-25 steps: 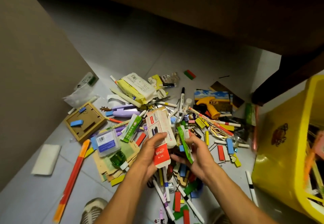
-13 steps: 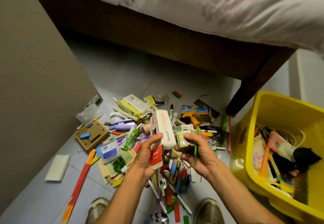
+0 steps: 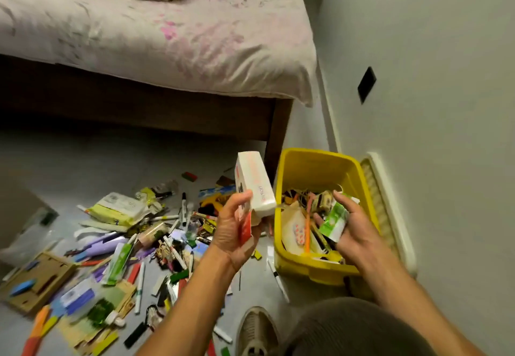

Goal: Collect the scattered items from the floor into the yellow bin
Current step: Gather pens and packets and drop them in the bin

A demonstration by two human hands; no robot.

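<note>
The yellow bin [image 3: 315,162] stands on the floor by the wall, holding several collected items. My left hand [image 3: 232,227] grips a white and red box [image 3: 255,185] upright, just left of the bin's rim. Over the bin's inside, my right hand [image 3: 351,230] holds a small green and white packet [image 3: 334,220] in its palm with curled fingers. A heap of scattered items [image 3: 125,244] lies on the floor to the left: pens, markers, coloured blocks, packets and cards.
A bed [image 3: 156,38] with a dark wooden frame and leg [image 3: 278,132] stands behind the heap and the bin. A grey wall [image 3: 432,105] runs along the right. A cardboard tray [image 3: 36,277] lies at left. My shoe [image 3: 257,330] is near the bottom.
Both hands have moved right from the heap to the bin, carrying the box and the packet. The view has swung up and right, so the bed top and wall now show.
</note>
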